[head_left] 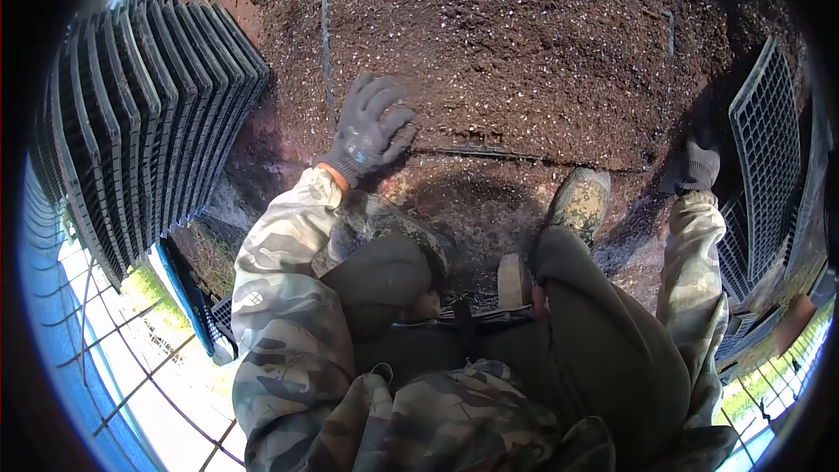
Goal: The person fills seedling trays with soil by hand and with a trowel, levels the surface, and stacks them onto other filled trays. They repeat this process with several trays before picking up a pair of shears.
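Observation:
My left hand (pixel 371 122), in a dark grey glove, is low over the near left part of a spread of brown soil (pixel 498 70) with pale specks. Its fingers are apart and slightly bent, with nothing seen in them. Straight dark edges (pixel 472 153) show through the soil, like the rim of a buried tray. My right hand (pixel 702 166), also gloved, is at the soil's right side, beside a black cell tray (pixel 767 144) that stands on edge. Deep shadow hides its fingers, and I cannot make out whether it holds anything.
A stack of black cell trays (pixel 153 96) stands on edge at the left. More trays (pixel 738 245) lean at the right. My boots (pixel 579 201) are at the near edge of the soil. Wire mesh (pixel 131 367) runs along the lower left.

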Demonstrator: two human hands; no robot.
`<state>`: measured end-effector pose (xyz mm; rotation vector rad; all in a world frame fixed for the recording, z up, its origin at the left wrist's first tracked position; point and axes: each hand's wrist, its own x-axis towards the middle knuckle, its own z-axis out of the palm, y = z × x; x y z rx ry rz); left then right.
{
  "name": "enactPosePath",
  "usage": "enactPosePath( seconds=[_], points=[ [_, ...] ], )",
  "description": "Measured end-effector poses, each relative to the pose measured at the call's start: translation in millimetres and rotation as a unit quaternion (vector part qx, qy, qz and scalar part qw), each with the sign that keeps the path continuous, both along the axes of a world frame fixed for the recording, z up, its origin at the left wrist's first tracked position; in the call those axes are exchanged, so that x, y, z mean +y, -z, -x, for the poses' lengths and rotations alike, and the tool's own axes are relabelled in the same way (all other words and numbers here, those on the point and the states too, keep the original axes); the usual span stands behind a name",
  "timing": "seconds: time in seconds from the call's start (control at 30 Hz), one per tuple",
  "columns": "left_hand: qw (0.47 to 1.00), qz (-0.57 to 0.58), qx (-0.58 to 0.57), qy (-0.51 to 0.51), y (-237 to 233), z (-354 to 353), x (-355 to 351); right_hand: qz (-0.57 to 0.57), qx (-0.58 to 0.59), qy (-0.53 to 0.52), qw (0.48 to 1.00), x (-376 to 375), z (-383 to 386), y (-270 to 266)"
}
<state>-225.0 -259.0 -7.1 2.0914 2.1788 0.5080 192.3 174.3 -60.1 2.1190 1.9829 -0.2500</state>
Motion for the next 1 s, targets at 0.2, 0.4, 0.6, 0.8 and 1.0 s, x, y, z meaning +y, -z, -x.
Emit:
enactPosePath(
  seconds=[0.2,0.4,0.6,0.8,1.0],
  points=[
    [0.994,0.078,0.018,-0.075,-21.3,41.8,-53.0,-0.064,0.039,-0.039,0.996,-2.8,-2.7,5.1],
    [0.994,0.074,-0.078,0.014,-8.8,-28.8,34.2,0.008,-0.032,0.010,0.999,-5.4,11.2,-6.8],
    [0.994,0.022,-0.090,0.062,9.1,-131.1,143.0,-0.019,-0.013,-0.003,1.000,-7.7,11.7,-6.7],
    [0.989,-0.081,-0.096,0.081,39.6,-160.7,158.8,-0.047,0.044,-0.031,0.997,-12.0,10.6,-9.8],
    [0.989,0.083,0.015,0.124,-1.4,-39.7,33.5,0.019,0.003,0.002,1.000,-8.7,11.3,-10.5]
  ],
)
